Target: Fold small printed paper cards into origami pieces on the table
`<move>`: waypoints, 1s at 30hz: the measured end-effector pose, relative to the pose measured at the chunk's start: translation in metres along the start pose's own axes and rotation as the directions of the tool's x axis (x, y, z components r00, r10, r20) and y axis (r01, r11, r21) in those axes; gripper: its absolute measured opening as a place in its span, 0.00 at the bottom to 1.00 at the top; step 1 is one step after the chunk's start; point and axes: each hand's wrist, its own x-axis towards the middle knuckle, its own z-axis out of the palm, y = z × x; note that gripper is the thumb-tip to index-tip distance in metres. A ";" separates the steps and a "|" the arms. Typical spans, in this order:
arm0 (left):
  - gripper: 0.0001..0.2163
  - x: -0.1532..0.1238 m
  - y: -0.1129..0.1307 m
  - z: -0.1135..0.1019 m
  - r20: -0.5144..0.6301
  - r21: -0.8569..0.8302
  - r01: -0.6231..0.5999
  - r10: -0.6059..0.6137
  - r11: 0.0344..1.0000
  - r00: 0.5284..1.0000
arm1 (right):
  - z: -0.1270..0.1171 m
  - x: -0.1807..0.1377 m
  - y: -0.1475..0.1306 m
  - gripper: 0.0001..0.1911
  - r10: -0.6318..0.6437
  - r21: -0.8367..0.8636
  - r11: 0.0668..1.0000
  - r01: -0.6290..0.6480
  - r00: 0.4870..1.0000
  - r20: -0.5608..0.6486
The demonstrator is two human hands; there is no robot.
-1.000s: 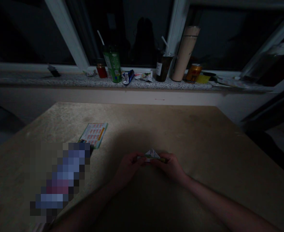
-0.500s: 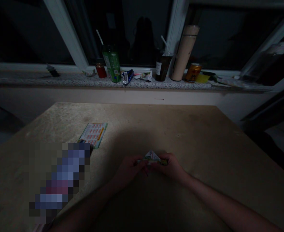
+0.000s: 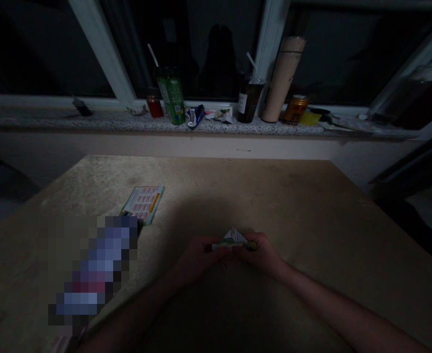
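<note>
1 folded ppr (image 3: 234, 238), peaked | l hand (image 3: 198, 253) gripping l end | r hand (image 3: 263, 252) gripping r end

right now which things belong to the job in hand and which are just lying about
In hand:
folded paper, held by left hand and right hand

Apparently lying about:
printed card on the table, untouched
on the windowsill: green container, red jar, dark cup, pink flask, orange can

A small piece of folded paper (image 3: 234, 237) is spanning the gap between the left hand (image 3: 198, 254) and right hand (image 3: 263, 252), which are gripping its ends; its pale, printed triangular peak is pointing away from the person, above a greenish-white crosswise band.
</note>
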 end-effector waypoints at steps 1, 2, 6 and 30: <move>0.13 0.000 0.000 0.000 0.008 -0.011 -0.004 0.004 1.000 1.000 | 0.000 0.000 0.000 0.14 0.003 0.014 1.000 -0.003 1.000 0.007; 0.14 0.001 0.000 0.000 0.007 -0.019 -0.009 0.009 1.000 1.000 | 0.000 0.000 0.000 0.14 0.008 0.028 1.000 -0.009 1.000 0.011; 0.15 0.002 -0.003 -0.001 -0.040 -0.021 -0.014 0.013 1.000 0.999 | 0.001 0.000 0.002 0.16 0.040 0.071 0.997 -0.038 0.999 -0.031; 0.17 0.004 -0.005 -0.002 -0.198 -0.165 -0.004 -0.029 0.986 0.980 | -0.001 0.003 0.002 0.24 0.020 0.197 0.980 0.018 0.982 -0.190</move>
